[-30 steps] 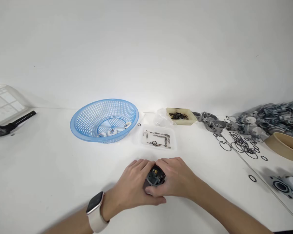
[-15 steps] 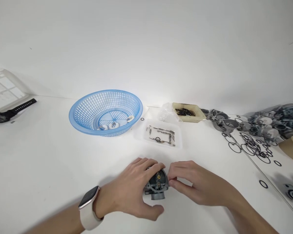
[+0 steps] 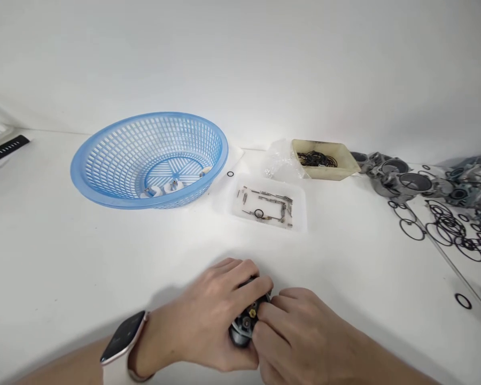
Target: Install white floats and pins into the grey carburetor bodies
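Note:
A dark metal carburetor [image 3: 241, 338] with brass jets in its open underside sits low in the middle of the head view. My left hand [image 3: 216, 315], wearing a watch on its wrist, wraps over the far and left sides of it. Against its right side press the curled fingers of my right hand [image 3: 294, 334]; whatever they pinch there is hidden. Beyond both hands lies a translucent tray [image 3: 248, 224] with small pins, springs and one black O-ring [image 3: 258, 213].
A blue basket [image 3: 82, 167] with a few white parts stands back left. A yellowish bin [image 3: 344, 170] of black rings is back right, beside grey carburetor bodies [image 3: 414, 182]. Loose O-rings [image 3: 412, 230] are scattered at the right.
The view has shifted closer. My right hand has moved nearer and curled tightly against the carburetor, which has turned in my left hand. My left thumb has closed in.

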`<state>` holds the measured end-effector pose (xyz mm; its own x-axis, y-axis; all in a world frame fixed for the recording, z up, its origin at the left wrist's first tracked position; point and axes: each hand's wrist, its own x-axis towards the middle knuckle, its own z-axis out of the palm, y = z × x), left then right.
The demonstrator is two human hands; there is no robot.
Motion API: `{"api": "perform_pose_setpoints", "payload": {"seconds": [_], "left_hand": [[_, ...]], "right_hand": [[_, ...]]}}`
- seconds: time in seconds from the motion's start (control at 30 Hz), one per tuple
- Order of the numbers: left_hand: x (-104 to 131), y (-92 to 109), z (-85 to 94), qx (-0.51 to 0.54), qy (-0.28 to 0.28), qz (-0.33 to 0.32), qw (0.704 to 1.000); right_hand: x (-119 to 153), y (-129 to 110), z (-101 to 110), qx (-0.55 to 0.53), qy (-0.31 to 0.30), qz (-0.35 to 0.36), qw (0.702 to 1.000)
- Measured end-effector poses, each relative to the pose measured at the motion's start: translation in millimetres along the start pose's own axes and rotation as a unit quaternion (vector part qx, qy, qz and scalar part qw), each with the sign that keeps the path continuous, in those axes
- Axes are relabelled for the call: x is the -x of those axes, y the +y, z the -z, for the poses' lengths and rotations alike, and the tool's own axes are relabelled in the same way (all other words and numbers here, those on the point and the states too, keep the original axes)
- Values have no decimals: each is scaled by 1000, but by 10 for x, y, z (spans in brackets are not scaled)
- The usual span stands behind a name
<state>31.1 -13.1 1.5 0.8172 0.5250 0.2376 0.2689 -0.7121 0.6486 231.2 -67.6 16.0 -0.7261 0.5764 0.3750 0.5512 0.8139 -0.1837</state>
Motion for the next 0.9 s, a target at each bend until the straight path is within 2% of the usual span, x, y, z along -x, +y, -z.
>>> {"api": "perform_pose_setpoints", "payload": {"seconds": [0.17, 0.27, 0.37, 0.43, 0.57, 0.67, 0.9], "left_hand": [[-40, -65, 34, 18, -10, 0, 1000], [-27, -100, 63, 11, -13, 22, 1000], [11, -114, 74, -7, 15, 50, 999], [29, -114, 66, -24, 37, 56, 997], [29, -104, 44, -37, 49, 60, 996], [24, -86, 44, -41, 43, 73, 996], [28, 32, 100, -63, 0, 105, 992]], "right_hand": [[-13, 19, -43, -32, 30, 2, 999], [-15, 46, -60, -48, 43, -9, 998], [-15, 106, -30, -48, 34, -23, 998], [-14, 167, 35, -88, 14, -42, 995], [-18, 270, 203, -214, -19, -109, 971], [-31, 291, 248, -255, 2, -127, 958], [-24, 299, 197, -323, 48, -137, 935]]}}
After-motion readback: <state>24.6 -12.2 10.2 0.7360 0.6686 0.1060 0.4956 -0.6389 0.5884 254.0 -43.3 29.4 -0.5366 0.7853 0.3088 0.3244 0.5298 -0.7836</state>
